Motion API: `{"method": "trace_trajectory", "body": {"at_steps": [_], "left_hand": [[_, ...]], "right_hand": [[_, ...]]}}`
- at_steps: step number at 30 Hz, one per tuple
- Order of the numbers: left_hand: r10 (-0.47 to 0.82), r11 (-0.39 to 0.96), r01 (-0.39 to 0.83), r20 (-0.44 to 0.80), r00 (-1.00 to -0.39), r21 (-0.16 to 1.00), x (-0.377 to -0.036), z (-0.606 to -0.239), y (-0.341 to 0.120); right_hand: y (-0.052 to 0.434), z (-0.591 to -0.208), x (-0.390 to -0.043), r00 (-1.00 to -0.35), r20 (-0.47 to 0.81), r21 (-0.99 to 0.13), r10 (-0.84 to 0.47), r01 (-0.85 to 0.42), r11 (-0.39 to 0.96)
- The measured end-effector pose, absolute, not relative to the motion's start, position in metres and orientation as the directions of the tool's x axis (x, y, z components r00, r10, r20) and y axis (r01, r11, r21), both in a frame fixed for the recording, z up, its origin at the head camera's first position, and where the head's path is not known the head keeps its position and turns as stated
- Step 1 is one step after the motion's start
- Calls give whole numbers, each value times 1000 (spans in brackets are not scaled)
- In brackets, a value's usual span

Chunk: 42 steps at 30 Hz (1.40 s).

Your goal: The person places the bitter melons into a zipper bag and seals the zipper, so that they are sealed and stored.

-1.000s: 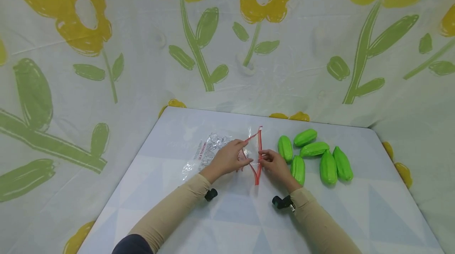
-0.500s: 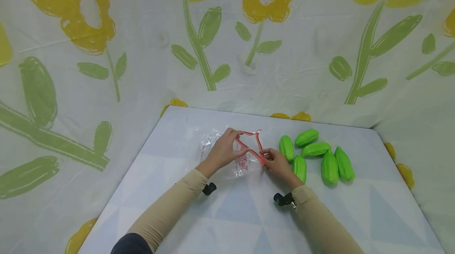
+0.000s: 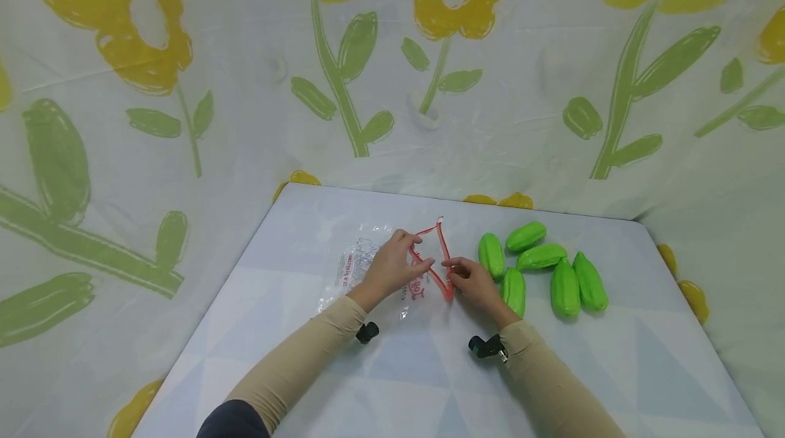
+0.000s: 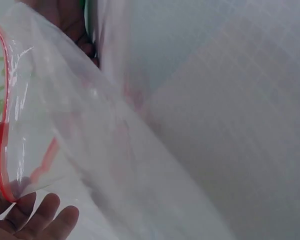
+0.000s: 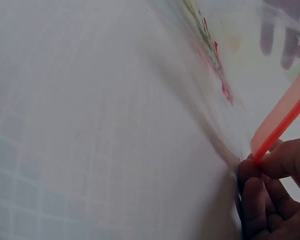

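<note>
A clear plastic zip bag (image 3: 414,288) with a red zip edge and red print is held up over the table, its mouth spread apart. My left hand (image 3: 388,268) holds the left side of the rim, thumb and fingertips apart along the red edge. In the left wrist view, those fingers (image 4: 37,215) touch the red strip. At the opposite side of the mouth, my right hand (image 3: 475,283) pinches the red edge. The right wrist view shows the right hand's thumb and finger (image 5: 277,165) gripping the strip's end. Part of the bag is hidden behind the left hand.
Several bright green, ridged, elongated objects (image 3: 565,288) lie right of the right hand. More crumpled clear plastic with red lettering (image 3: 352,264) spreads left of the left hand. The pale patterned table (image 3: 417,383) meets a flowered curtain (image 3: 515,97) behind.
The bag's mouth tilted and widened half a second ago, then shifted slightly back left. Both hands keep hold of its rim. The green objects stay where they were.
</note>
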State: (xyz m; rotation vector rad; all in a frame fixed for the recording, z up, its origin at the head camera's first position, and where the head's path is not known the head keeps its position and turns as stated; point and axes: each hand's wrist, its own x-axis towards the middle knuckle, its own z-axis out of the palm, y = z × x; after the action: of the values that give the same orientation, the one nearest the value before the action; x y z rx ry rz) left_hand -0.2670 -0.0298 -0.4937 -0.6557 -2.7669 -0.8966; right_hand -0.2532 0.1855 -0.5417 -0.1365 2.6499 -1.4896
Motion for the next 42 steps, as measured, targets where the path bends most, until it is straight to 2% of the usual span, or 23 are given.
{"method": "trace_trajectory", "body": {"at_steps": [13,25,29,36,42], "left_hand": [[420,757,479,231,-878,444,-267,-499,-26],[504,744,520,159,-849,420,-267,-499,-28],[503,739,515,152,-851,434,-268,-496,-31],[465,740,509,212,-859,440,-270,-488,-36],[453,745,490,197,-870,452,-271,-486,-39]], "right_hand": [[182,-542,-252,-991,-60,-843,-123,-16,538],[179,-543,-253,-994,-12,-847,-107,-47,530],[179,-543,-253,-994,-14,-844,-108,-47,534],[181,-543,-256,-992,-15,-842,-128,-56,536],[184,-543,-258,-987,-15,-833,-162,-77,548]]}}
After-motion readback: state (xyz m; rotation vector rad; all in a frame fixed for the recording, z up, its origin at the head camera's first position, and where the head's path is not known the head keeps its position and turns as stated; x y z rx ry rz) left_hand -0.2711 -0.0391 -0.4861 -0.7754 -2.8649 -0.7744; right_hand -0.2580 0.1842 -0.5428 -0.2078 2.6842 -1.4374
